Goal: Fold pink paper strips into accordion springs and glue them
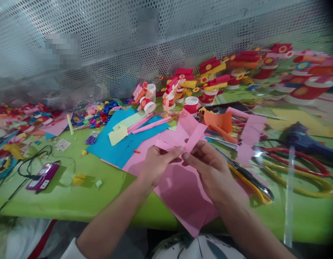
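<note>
Both hands met above the near edge of the green counter [74, 201]. Left hand [155, 163] was curled narrow, thumb and fingertips pinched on the left end of a pink paper strip [192, 138]. Right hand [209, 169] was likewise closed, thumb pressed on the strip's lower edge. The strip sat raised between them, above a larger pink sheet [182, 194] lying flat on the counter. Yellow-handled scissors [250, 180] lay just beside the right hand. A blue sheet [123, 147] lay behind the left hand.
</note>
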### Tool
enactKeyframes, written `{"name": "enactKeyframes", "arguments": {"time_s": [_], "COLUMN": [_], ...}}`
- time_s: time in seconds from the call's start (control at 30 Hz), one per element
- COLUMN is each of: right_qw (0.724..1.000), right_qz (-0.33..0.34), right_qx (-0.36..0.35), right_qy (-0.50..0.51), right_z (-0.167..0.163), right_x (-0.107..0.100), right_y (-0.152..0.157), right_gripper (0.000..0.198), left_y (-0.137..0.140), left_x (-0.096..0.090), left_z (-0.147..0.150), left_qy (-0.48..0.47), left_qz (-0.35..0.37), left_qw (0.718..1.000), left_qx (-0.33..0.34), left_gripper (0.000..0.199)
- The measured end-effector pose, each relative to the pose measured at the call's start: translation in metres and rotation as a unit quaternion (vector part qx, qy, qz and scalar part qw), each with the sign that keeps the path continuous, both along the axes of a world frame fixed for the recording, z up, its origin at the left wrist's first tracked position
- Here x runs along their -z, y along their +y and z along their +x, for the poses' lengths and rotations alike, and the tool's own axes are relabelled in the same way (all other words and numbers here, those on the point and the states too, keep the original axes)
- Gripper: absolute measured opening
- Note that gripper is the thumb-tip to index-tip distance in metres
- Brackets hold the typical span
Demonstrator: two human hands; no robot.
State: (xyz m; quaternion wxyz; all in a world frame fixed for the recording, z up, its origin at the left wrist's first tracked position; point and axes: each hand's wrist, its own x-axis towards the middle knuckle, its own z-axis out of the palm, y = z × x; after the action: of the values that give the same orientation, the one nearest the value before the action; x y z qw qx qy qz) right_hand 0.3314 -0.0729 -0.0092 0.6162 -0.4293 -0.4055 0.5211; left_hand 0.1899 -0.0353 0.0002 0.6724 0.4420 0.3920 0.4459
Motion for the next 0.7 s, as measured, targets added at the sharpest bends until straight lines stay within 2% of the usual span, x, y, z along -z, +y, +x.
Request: {"name": "enactKeyframes", "arguments": {"time_s": [0.13,0.23,0.37,0.5,0.7], "right_qw": [1.0,0.999,0.996,0.993,0.995], "right_qz": [0.008,0.012,0.018,0.017,0.003], "right_qx": [0.012,0.009,0.018,0.028,0.02], "right_qy": [-0.018,-0.038,-0.084,-0.115,-0.097], "right_z": [0.001,0.0,0.0,0.003,0.002], "right_x": [-0.001,-0.003,-0.003,0.001,0.001], "right_y": [-0.001,-0.002,-0.003,-0.003,-0.003], "right_gripper": [0.017,0.021,0.025,0.029,0.021], "left_y": [0.002,0.002,0.004,0.006,0.002], "left_x": [-0.002,-0.005,-0.005,-0.003,-0.008], "left_z": [-0.004,-0.007,-0.012,-0.013,-0.007], "left_qy": [-0.015,-0.025,-0.002,0.031,0.041], "left_qz": [-0.006,-0.01,-0.025,-0.034,0.016], "left_qw": [0.999,0.998,0.996,0.997,0.999], "left_qx": [0.04,0.063,0.085,0.065,0.0], "left_gripper": [0.029,0.021,0.02,0.024,0.014]}}
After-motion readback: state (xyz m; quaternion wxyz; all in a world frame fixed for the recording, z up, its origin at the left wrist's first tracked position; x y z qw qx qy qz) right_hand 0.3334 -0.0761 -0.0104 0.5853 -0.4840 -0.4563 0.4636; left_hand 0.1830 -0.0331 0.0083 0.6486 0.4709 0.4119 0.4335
